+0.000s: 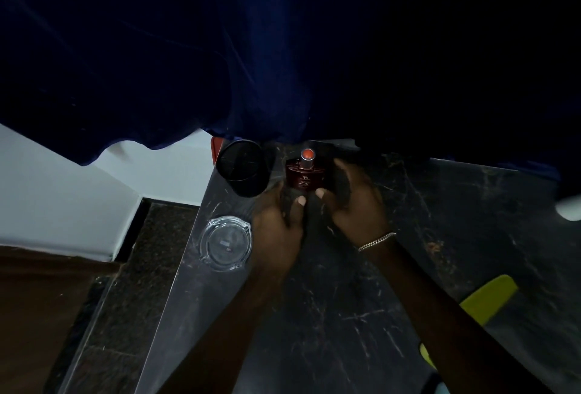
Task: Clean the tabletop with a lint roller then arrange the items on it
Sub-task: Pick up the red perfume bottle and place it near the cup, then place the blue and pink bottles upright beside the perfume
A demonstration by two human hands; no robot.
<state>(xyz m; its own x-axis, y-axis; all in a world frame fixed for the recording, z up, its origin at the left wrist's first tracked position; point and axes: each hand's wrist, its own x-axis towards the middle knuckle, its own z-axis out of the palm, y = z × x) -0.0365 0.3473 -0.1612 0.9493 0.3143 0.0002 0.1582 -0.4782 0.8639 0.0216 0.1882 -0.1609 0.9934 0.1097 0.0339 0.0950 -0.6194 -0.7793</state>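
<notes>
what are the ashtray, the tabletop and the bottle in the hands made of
Ashtray: clear glass by the look; the table shows through it and its notched rim glints.
Tabletop: looks like polished dark stone, maybe marble, with pale veins and a sheen.
Bottle: dark red and glossy, probably glass, with a silvery collar and an orange top; the dim light leaves it open.

Bare forearms; silver chain bracelet (377,241) on right wrist

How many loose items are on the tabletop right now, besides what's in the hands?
2 clearly: a black cup at the back left corner and a glass ashtray on the left edge. A yellow-green object lies right, partly hidden by the arm. The curtain may hide more.
</notes>
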